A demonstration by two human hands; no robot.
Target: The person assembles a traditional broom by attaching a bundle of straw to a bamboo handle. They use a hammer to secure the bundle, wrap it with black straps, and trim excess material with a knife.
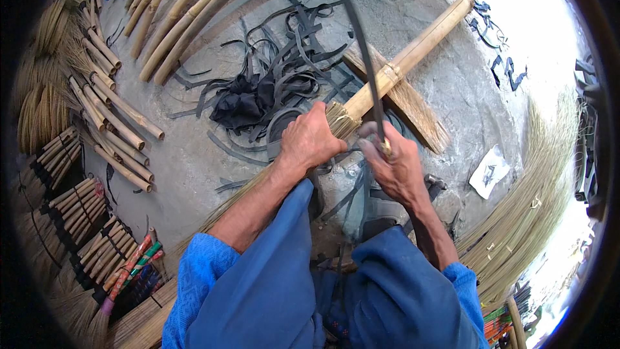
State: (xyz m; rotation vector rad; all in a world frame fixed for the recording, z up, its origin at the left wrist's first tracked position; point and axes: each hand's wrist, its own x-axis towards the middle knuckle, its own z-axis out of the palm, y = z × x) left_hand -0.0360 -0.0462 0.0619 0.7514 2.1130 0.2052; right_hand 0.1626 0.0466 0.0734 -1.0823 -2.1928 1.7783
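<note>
bamboo handle [413, 52] points upper right; left hand [310, 141] grips it, right hand [394, 165] grips strap [361, 45].

My left hand [310, 141] is curled closed, knuckles up; my right hand [395, 163] is fisted beside it, both forearms reaching forward.
</note>
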